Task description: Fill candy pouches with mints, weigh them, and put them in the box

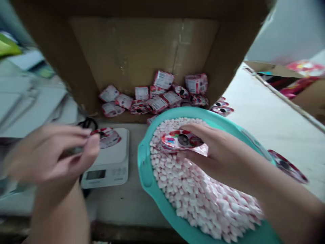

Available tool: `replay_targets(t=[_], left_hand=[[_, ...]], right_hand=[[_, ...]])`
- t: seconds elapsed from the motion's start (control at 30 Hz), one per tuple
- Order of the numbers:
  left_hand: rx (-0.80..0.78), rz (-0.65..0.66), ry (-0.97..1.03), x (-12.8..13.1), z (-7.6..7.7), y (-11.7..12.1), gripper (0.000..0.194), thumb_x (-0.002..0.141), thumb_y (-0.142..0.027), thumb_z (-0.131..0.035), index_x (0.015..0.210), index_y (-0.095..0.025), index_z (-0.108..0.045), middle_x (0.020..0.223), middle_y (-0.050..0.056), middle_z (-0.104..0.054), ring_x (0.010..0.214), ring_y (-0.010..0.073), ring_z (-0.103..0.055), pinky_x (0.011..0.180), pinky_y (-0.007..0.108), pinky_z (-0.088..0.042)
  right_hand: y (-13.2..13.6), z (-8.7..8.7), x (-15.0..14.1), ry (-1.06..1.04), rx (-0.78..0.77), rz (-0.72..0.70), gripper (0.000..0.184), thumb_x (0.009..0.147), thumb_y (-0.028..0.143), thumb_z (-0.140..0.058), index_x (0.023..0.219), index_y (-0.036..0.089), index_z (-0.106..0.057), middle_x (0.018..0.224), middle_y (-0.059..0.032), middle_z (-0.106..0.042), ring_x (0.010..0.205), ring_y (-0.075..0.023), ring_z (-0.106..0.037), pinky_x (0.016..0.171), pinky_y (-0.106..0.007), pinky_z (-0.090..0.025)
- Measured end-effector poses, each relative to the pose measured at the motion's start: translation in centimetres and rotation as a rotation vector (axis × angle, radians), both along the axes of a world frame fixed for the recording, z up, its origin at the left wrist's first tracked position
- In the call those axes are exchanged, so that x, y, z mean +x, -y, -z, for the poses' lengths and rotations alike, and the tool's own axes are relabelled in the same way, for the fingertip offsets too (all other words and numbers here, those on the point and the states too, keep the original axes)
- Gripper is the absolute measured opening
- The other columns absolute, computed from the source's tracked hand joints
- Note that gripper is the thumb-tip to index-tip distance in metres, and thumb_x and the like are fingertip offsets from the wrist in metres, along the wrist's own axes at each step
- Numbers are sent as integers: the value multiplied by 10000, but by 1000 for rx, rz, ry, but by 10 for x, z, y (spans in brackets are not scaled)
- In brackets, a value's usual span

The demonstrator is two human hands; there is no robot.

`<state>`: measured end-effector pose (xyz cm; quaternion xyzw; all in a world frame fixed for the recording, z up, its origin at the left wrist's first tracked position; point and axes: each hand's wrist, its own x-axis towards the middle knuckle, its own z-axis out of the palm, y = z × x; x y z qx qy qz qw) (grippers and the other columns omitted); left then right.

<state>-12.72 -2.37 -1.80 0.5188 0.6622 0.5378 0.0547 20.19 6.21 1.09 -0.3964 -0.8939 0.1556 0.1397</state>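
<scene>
My right hand [210, 145] grips a small red-and-white printed packet [174, 139] between thumb and fingers, just above the pale pink candies [185, 186]. These candies fill a turquoise basin [144, 166]. At the left, my left hand [61, 152] is smeared by motion, its thumb and fingers drawn together. Whether anything sits in that pinch is hidden. Beside its fingertips, a similar red packet [111, 138] rests on the white digital scale [111, 173]. The scale's display is too dark to read.
Behind the basin, a cardboard box [149, 47] lies open toward me with several packets [157, 103] inside. Flat packets [288, 166] lie on the table right of the basin. Another carton [304, 98] stands at the far right. White boards [30, 101] are at the left.
</scene>
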Motion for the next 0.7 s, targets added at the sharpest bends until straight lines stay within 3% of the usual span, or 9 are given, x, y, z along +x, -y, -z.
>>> replay_targets(t=[0.03,0.1,0.17,0.2,0.27,0.4,0.47,0.6,0.7], left_hand=[[11,-17,-80,-10,-6,-7,426,582,-390,-849,981,-275,-753,1232,21,-681,1403,413,-440,1246,652,-203],[-107,73,-300,-27,-9,-19,534,621,-431,-834,1113,-246,-737,1375,57,-615,1349,375,-506,1216,591,-322],[-359,262,-369,-42,-4,-27,390,689,-389,-752,1051,-243,-754,1199,67,-716,1146,322,-651,1074,510,-498],[-481,282,-361,-47,0,-28,336,719,-344,-717,1040,-253,-755,1100,49,-751,1038,294,-692,995,461,-545],[-573,258,-347,-56,5,-27,318,739,-265,-678,1048,-257,-752,1002,28,-773,901,265,-714,870,388,-574],[-339,5,-399,-62,4,-19,366,770,-233,-681,1133,-203,-722,1091,81,-742,969,282,-688,868,363,-546],[-185,-133,-401,-65,0,-18,386,779,-253,-705,1157,-174,-704,1090,106,-714,1014,293,-662,913,384,-525],[42,-270,-356,-70,2,-21,381,785,-286,-737,1139,-150,-700,1021,105,-666,1013,276,-629,948,382,-497],[139,-305,-318,-72,9,-26,350,780,-267,-745,1107,-148,-701,998,95,-640,1005,262,-615,975,379,-483]], right_hand=[[0,1,-1,-25,20,7,424,931,445,-604,1317,271,-586,1213,-89,-714,1055,-315,-692,787,-414,-591],[0,-1,-6,-83,54,63,391,919,486,-618,1242,266,-626,1145,-90,-730,977,-300,-703,723,-398,-582],[2,-7,-13,-157,78,129,404,896,533,-642,1205,272,-642,1105,-79,-738,924,-283,-707,690,-386,-573],[4,-11,-19,-198,84,145,418,880,550,-659,1194,274,-645,1095,-73,-739,919,-280,-707,700,-385,-571],[8,-22,-33,-271,85,113,438,858,558,-682,1186,271,-644,1094,-65,-739,935,-281,-705,738,-383,-568],[13,-40,-87,-145,51,-109,384,846,410,-696,1186,240,-645,1091,-63,-736,901,-257,-700,709,-331,-530],[10,-38,-125,12,22,-209,370,798,373,-735,1130,223,-667,996,-52,-744,830,-239,-696,662,-303,-499],[1,-8,-195,260,-4,-312,434,812,355,-736,1197,178,-642,1136,-95,-731,985,-265,-693,773,-310,-517],[0,9,-220,332,36,-309,611,796,332,-751,1337,116,-567,1321,-184,-646,1135,-327,-649,883,-361,-524]])
